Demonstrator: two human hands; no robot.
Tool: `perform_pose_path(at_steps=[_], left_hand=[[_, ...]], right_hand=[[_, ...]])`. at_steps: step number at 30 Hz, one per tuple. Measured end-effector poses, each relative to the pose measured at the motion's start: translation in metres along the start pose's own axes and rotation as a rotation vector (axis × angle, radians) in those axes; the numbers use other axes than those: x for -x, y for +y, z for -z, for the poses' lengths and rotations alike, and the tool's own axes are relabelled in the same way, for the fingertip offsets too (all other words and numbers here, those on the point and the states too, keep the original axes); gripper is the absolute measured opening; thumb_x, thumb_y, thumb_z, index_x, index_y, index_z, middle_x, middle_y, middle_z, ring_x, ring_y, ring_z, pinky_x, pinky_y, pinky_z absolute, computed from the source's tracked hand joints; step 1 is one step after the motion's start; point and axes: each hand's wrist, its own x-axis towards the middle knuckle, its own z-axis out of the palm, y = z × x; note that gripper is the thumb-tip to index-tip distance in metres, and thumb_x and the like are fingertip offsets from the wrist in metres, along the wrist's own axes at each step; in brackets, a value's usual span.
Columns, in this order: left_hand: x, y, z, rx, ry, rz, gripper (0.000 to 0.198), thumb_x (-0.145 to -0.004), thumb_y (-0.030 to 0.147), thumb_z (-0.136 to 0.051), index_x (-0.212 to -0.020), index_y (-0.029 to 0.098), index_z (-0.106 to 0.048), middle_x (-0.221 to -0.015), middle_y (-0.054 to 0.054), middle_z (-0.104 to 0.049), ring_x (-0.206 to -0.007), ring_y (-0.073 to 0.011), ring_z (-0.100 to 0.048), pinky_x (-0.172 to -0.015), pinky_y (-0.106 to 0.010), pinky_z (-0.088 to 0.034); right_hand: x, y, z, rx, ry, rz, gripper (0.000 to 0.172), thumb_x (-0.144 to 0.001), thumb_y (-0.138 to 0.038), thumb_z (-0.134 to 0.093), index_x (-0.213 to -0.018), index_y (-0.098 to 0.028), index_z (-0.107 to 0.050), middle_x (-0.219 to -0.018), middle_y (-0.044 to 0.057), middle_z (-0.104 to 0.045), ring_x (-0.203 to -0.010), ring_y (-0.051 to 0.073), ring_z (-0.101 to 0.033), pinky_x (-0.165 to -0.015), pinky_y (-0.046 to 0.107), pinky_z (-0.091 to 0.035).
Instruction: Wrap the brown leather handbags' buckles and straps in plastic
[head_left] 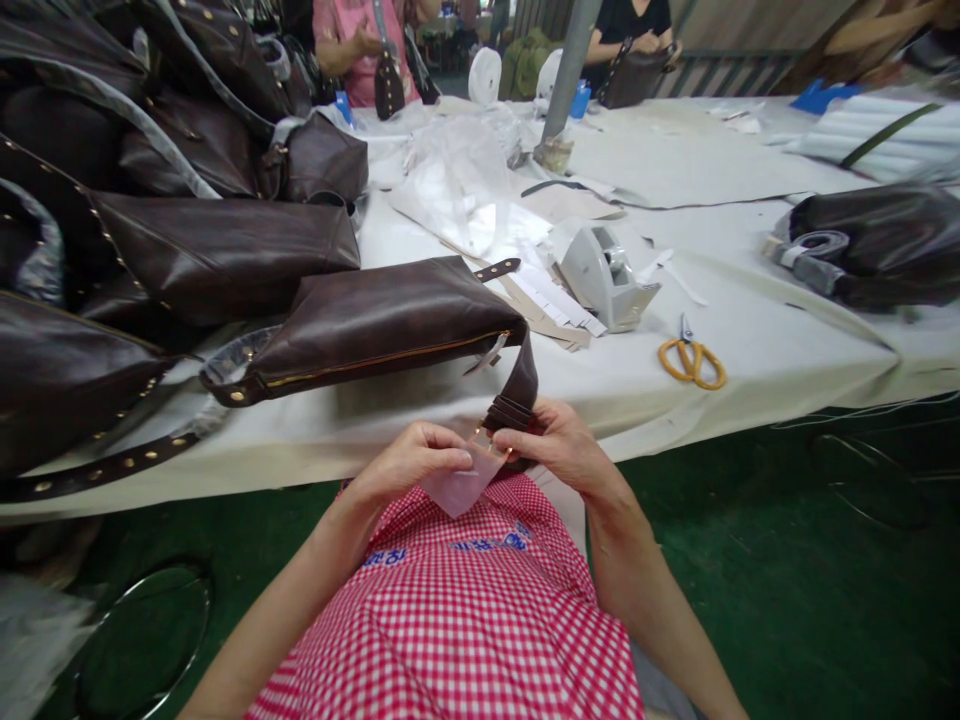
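Note:
A dark brown leather bag (390, 315) with a brass zipper lies on its side at the table's front edge. Its strap (519, 385) hangs over the edge toward me and ends at a gold-coloured buckle (480, 432). My right hand (559, 445) is closed round the strap end beside the buckle. My left hand (420, 460) pinches a small translucent plastic sheet (461, 485), which lies against the buckle. Part of the buckle is hidden by the fingers and the sheet.
More brown studded bags (225, 240) are piled at the left. A tape dispenser (609, 275), paper strips (551, 300) and yellow-handled scissors (691, 360) lie to the right. Clear plastic wrap (465, 170) is heaped beyond, near a metal post (570, 75). Co-workers handle bags across the table.

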Motion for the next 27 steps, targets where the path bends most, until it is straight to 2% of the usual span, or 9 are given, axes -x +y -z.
perform_pose_path(at_steps=[4,9,12,17,21,27], left_hand=[[0.002,-0.001,0.002,-0.002,-0.003,-0.056,0.023,-0.074,0.033,-0.070,-0.085,0.015,-0.078,-0.071,-0.003,-0.068,-0.060,-0.0113,-0.052,-0.056,-0.022,-0.036],[0.007,0.000,0.005,-0.027,-0.086,-0.105,0.032,-0.081,0.041,-0.067,-0.099,0.017,-0.077,-0.084,-0.004,-0.070,-0.069,-0.0127,-0.055,-0.061,-0.022,-0.038],[0.010,0.001,0.004,-0.005,-0.081,-0.097,0.034,-0.081,0.042,-0.067,-0.101,0.016,-0.076,-0.090,-0.005,-0.071,-0.074,-0.0145,-0.057,-0.065,-0.023,-0.040],[0.011,0.000,0.002,0.058,-0.020,-0.040,0.033,-0.076,0.044,-0.071,-0.091,0.014,-0.076,-0.077,-0.004,-0.069,-0.064,-0.0121,-0.053,-0.057,-0.022,-0.036],[0.009,-0.002,0.003,0.131,-0.037,-0.008,0.038,-0.071,0.046,-0.077,-0.090,0.013,-0.076,-0.075,-0.005,-0.069,-0.059,-0.0110,-0.054,-0.056,-0.022,-0.036],[0.007,-0.003,0.003,0.181,0.008,0.002,0.045,-0.067,0.051,-0.079,-0.088,0.011,-0.076,-0.071,-0.005,-0.069,-0.054,-0.0103,-0.053,-0.053,-0.022,-0.034]], right_hand=[[-0.001,0.001,-0.001,-0.027,-0.043,-0.036,0.031,-0.067,-0.038,-0.081,-0.086,-0.017,-0.068,-0.072,-0.001,-0.068,-0.059,0.011,-0.060,-0.056,0.024,-0.054],[0.003,0.002,0.005,-0.001,-0.183,-0.005,0.034,-0.081,-0.047,-0.070,-0.098,-0.017,-0.068,-0.089,0.004,-0.070,-0.079,0.015,-0.063,-0.072,0.028,-0.053],[0.003,0.008,0.009,0.050,-0.145,-0.027,0.037,-0.088,-0.053,-0.059,-0.087,-0.016,-0.067,-0.079,0.002,-0.067,-0.070,0.013,-0.058,-0.067,0.026,-0.049],[-0.001,0.015,0.007,0.065,-0.102,-0.001,0.041,-0.084,-0.056,-0.062,-0.078,-0.016,-0.064,-0.068,0.000,-0.062,-0.062,0.011,-0.053,-0.058,0.024,-0.045],[-0.002,0.015,0.005,0.038,-0.090,-0.006,0.036,-0.083,-0.052,-0.065,-0.080,-0.016,-0.066,-0.067,0.000,-0.063,-0.059,0.011,-0.054,-0.057,0.023,-0.046],[-0.004,0.020,0.002,-0.086,-0.028,-0.023,0.033,-0.077,-0.044,-0.075,-0.095,-0.017,-0.069,-0.070,0.000,-0.069,-0.058,0.010,-0.060,-0.054,0.021,-0.047]])
